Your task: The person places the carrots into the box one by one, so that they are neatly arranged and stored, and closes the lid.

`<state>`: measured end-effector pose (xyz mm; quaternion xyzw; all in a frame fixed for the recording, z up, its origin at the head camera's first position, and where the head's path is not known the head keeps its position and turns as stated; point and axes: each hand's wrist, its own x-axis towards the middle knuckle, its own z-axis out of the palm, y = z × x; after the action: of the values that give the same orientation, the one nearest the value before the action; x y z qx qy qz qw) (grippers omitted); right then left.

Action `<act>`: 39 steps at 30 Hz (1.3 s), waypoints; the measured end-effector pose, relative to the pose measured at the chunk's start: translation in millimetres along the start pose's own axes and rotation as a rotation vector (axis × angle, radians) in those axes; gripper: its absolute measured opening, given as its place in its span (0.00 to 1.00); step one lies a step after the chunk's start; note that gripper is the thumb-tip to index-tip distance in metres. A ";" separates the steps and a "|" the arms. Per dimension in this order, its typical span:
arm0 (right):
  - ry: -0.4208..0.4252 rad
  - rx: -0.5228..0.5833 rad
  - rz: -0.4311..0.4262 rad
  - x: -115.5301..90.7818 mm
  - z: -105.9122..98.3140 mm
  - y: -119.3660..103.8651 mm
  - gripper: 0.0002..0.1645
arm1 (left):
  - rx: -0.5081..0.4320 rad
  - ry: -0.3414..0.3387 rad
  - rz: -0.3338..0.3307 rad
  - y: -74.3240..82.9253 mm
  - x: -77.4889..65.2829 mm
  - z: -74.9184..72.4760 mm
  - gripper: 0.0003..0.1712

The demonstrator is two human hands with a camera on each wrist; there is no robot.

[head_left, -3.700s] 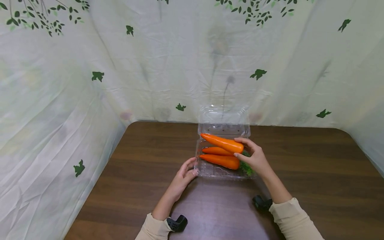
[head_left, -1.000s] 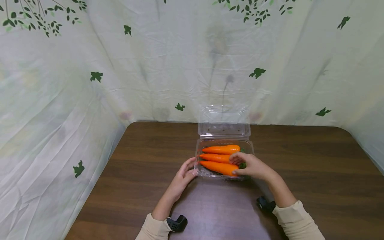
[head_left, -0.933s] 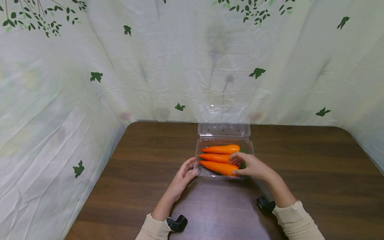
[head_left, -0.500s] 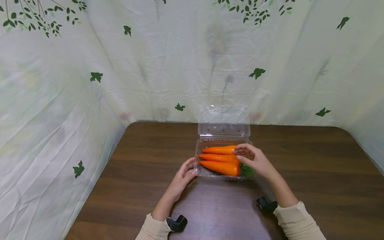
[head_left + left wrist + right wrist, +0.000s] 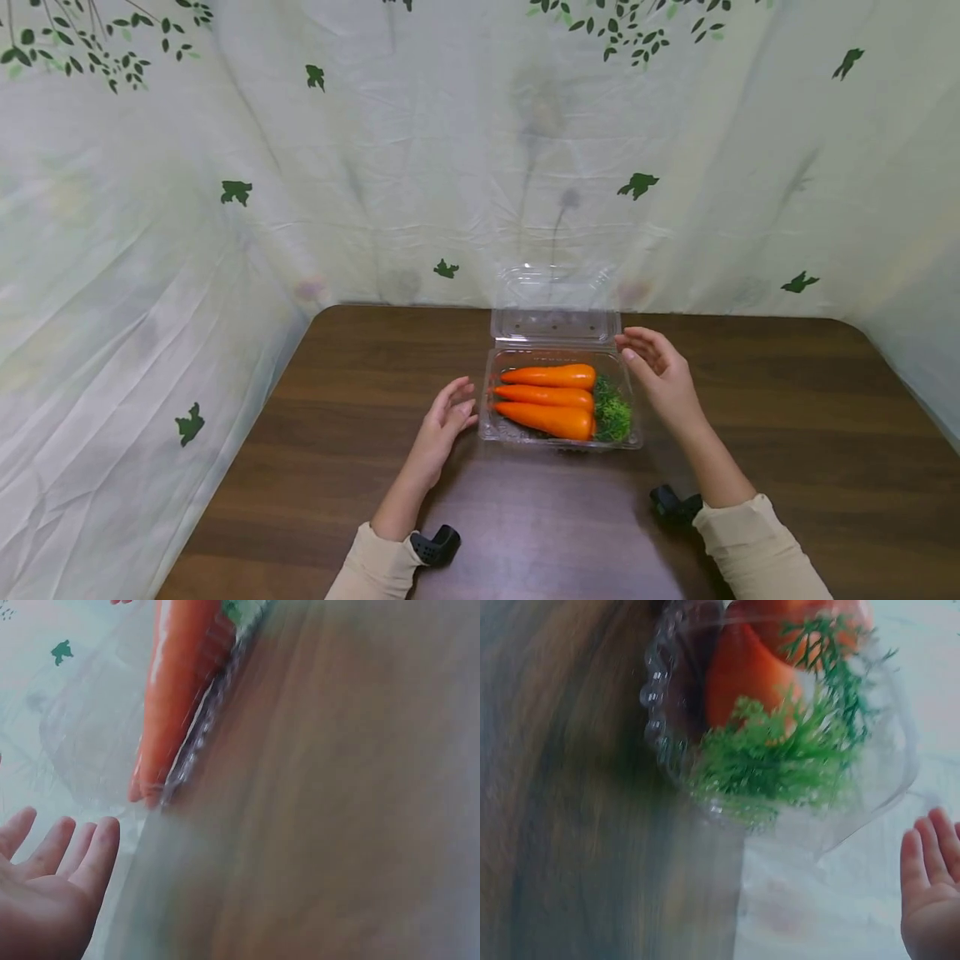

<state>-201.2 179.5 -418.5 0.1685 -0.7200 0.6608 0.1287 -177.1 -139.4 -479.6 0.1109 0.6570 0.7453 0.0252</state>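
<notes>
Three orange carrots (image 5: pixel 551 397) lie side by side in a clear plastic clamshell box (image 5: pixel 517 435), tips to the left and leafy green tops (image 5: pixel 613 412) at the right end. The box's hinged lid (image 5: pixel 555 325) stands raised at the back. My left hand (image 5: pixel 441 429) is just off the box's left side, fingers loosely bent and holding nothing. By the hinge at the right, my right hand (image 5: pixel 663 375) hovers close to the lid's corner with its fingers relaxed. In the right wrist view the greens (image 5: pixel 780 765) sit inside the box wall.
The box stands on a brown wooden table (image 5: pixel 360 350) near its far edge. Behind it hangs a pale curtain (image 5: pixel 420 167) with a green leaf print. A dark wrist camera (image 5: pixel 437 546) sits on the left wrist, another camera (image 5: pixel 675 506) on the right.
The right hand laid a carrot in the box, let go, and moved right and back towards the lid's hinge. My left hand has come away from the box's left side.
</notes>
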 end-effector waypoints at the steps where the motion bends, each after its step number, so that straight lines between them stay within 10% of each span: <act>1: 0.017 -0.010 0.000 1.8 0.4 -1.6 0.20 | 0.011 0.014 0.003 1.0 3.4 -0.9 0.27; 21: 0.156 -0.183 0.166 44.2 -5.2 18.7 0.22 | 0.305 0.076 -0.047 44.4 81.3 -5.0 0.24; 28: 0.156 -0.227 0.259 59.4 -13.3 58.3 0.26 | 0.444 0.071 -0.085 24.9 121.3 -9.4 0.26; 39: 0.115 -0.265 0.394 66.8 -11.7 67.5 0.22 | 0.580 0.025 -0.175 26.5 139.3 6.8 0.21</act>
<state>-290.3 191.0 -451.5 -0.0313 -0.8107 0.5816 0.0593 -308.6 -110.8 -434.3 0.0474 0.8498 0.5227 0.0484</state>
